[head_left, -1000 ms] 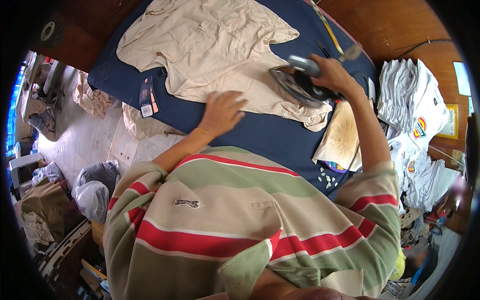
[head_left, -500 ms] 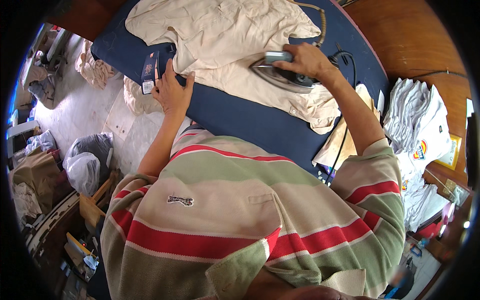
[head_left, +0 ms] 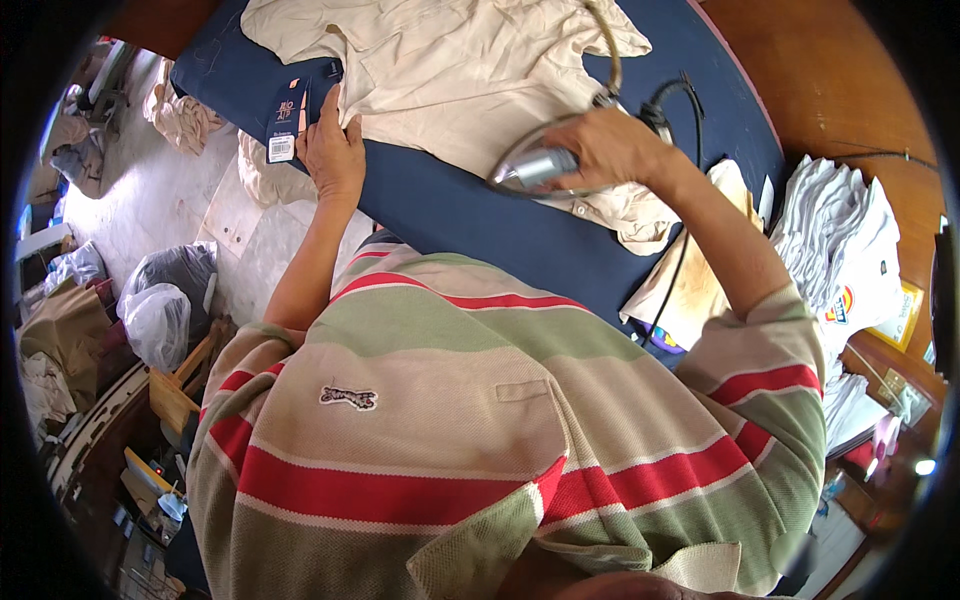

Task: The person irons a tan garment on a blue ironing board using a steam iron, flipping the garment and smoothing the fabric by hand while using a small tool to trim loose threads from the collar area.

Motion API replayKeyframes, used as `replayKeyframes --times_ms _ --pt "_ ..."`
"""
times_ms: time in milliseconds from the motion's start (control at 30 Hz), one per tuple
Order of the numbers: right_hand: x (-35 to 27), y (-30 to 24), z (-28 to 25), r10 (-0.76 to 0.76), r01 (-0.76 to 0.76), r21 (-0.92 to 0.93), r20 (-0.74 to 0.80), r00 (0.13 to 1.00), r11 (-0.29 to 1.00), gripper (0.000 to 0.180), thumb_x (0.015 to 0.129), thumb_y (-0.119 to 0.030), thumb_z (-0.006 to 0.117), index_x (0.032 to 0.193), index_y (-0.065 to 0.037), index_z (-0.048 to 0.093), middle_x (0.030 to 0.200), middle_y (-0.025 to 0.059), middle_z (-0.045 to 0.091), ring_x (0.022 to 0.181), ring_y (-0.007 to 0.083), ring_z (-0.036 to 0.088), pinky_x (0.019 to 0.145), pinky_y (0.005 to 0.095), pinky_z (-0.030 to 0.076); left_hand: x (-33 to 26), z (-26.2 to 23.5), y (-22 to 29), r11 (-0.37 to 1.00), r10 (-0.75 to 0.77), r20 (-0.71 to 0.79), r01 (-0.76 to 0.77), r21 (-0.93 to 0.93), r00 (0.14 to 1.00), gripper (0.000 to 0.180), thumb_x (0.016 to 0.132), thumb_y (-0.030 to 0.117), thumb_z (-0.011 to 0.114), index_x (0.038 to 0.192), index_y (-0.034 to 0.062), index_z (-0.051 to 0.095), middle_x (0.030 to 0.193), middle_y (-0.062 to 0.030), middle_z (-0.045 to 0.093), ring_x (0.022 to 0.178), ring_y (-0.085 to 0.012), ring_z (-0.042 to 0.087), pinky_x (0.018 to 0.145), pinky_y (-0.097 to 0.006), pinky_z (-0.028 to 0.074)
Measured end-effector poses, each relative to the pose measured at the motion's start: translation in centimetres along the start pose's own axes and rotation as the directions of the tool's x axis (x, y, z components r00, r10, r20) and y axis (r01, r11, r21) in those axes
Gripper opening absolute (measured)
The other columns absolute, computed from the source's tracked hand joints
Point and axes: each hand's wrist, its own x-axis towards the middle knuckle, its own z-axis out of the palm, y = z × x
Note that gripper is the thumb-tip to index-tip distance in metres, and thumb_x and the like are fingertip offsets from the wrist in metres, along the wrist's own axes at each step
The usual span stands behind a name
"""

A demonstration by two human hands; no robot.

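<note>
A cream garment [head_left: 440, 75], with buttons near its right end, lies wrinkled across a dark blue ironing board [head_left: 420, 190]. My right hand [head_left: 610, 150] is wrapped around the grip of a steam iron [head_left: 538, 168], whose metal soleplate rests on the cloth near its front edge. At the left edge of the garment is my left hand [head_left: 335, 155], index finger stretched out and thumb apart, touching the cloth. A dark hang tag [head_left: 285, 122] with a white label lies beside those fingers. The palm and the undersides of the fingers are hidden.
A tan hose [head_left: 608, 40] and a black cable [head_left: 690, 185] run near the iron. Stacked white shirts [head_left: 825, 215] stand at the right, beside a folded tan garment [head_left: 690, 290]. Plastic bags [head_left: 165, 305] and crumpled cream cloth [head_left: 175, 115] are on the left.
The iron has turned, its nose swinging toward me, and shifted slightly left and down. My left hand has moved a little up and left along the garment's edge; the view has shifted slightly.
</note>
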Motion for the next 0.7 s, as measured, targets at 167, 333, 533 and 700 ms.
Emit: replayKeyframes --times_ms 167,333,533,700 --pt "-0.5 -1.7 -0.6 0.2 -0.201 -0.03 -0.055 0.978 0.979 0.048 0.075 -0.052 0.06 0.089 -0.006 0.063 0.075 0.0149 0.065 0.072 0.0334 0.063 0.065 0.0422 0.05 0.1 0.4 0.1 1.0 -0.001 -0.011 0.001 0.011 1.0 0.053 0.08 0.021 0.064 0.13 0.0153 0.045 0.097 -0.0118 0.063 0.091 -0.0267 0.058 0.086 -0.039 0.037" --pt "4.7 -2.6 -0.9 0.231 -0.25 -0.024 -0.308 0.923 0.968 0.049 0.078 -0.051 0.057 0.087 -0.003 0.061 0.069 0.0182 0.062 0.067 0.0356 0.062 0.062 0.0434 0.049 0.4 -0.3 1.0 0.99 0.116 -0.131 -0.125 -0.067 0.985 0.068 0.074 0.024 0.069 0.132 0.0037 0.04 0.118 -0.0126 0.056 0.105 -0.0284 0.053 0.092 -0.042 0.034" --pt "3.9 -1.0 -1.5 0.329 -0.337 -0.014 -0.178 0.927 0.942 0.055 0.079 -0.057 0.054 0.09 -0.004 0.061 0.07 0.0198 0.063 0.072 0.0366 0.063 0.064 0.0437 0.049 -2.6 0.6 8.8 0.736 0.511 -0.215 -0.553 -0.39 0.832 0.049 0.084 0.025 0.059 0.124 -0.0001 0.044 0.123 -0.0176 0.05 0.114 -0.0333 0.047 0.096 -0.044 0.034" --pt "-1.4 4.7 -2.0 0.561 -0.564 0.09 -0.313 0.767 0.821 0.067 0.076 -0.066 0.052 0.089 -0.001 0.064 0.078 0.0224 0.064 0.078 0.0392 0.062 0.071 0.0439 0.049 -6.1 3.3 13.2 0.453 0.884 0.195 -0.675 -0.582 0.425 0.037 0.079 0.023 0.063 0.112 0.01 0.055 0.107 -0.0068 0.057 0.1 -0.0244 0.053 0.088 -0.039 0.039"
